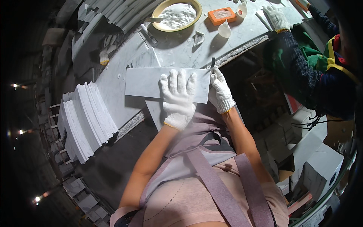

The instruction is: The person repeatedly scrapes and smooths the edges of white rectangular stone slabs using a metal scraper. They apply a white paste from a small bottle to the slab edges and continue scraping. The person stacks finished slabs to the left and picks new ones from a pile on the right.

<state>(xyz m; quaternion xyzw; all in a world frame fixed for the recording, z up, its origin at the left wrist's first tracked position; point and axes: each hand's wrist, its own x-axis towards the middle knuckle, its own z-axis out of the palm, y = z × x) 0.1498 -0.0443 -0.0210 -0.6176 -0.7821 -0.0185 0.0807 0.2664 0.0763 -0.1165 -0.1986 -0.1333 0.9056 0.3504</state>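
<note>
A pale grey-white marble strip tile (145,81) lies across the bench in front of me, its near edge overhanging the bench. My left hand (179,96), in a white knit glove, rests flat on the tile with its fingers spread. At the tile's right end my gloved right hand (220,90) is closed round a narrow black strip (213,62), whose upper end sticks up beyond the fingers. What sort of tool the strip is cannot be made out. Beneath the tile, another marble piece (153,109) shows in part.
Marble slabs form the bench (113,83). Behind the tile are a yellow bowl (160,8) of white powdery material, an orange box (222,16) and squeeze bottles (224,30). Stacked tiles (85,121) stand left. A co-worker's gloved hand (277,18) is at the far right; cartons (321,166) lie below.
</note>
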